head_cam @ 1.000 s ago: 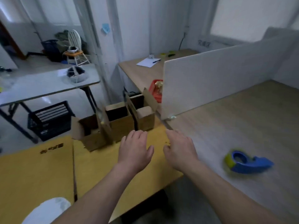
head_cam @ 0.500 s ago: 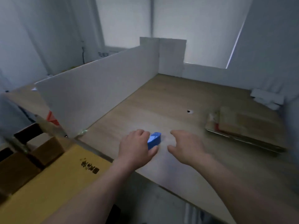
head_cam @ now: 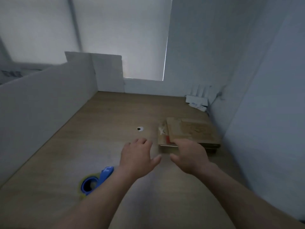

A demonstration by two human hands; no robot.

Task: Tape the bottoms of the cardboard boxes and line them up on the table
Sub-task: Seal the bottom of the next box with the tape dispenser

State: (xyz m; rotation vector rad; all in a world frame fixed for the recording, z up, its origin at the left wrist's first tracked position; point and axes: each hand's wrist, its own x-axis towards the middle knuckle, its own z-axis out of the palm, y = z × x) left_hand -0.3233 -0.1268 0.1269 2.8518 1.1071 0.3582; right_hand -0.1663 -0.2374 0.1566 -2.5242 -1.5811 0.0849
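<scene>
Right hand point(head_cam: 189, 156) reaches the flattened cardboard stack point(head_cam: 191, 131); left hand point(head_cam: 137, 156) hovers open.

Wooden table point(head_cam: 102, 146); blue tape dispenser point(head_cam: 94, 181) near front, flat cardboard stack point(head_cam: 189, 131) at right, white packets point(head_cam: 197, 102) in far corner

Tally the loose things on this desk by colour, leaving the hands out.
Blue: 1, the tape dispenser
Brown: 1, the stack of flat cardboard
White: 1, the blurred bundle in the far right corner; its pieces cannot be told apart
Total: 3
</scene>
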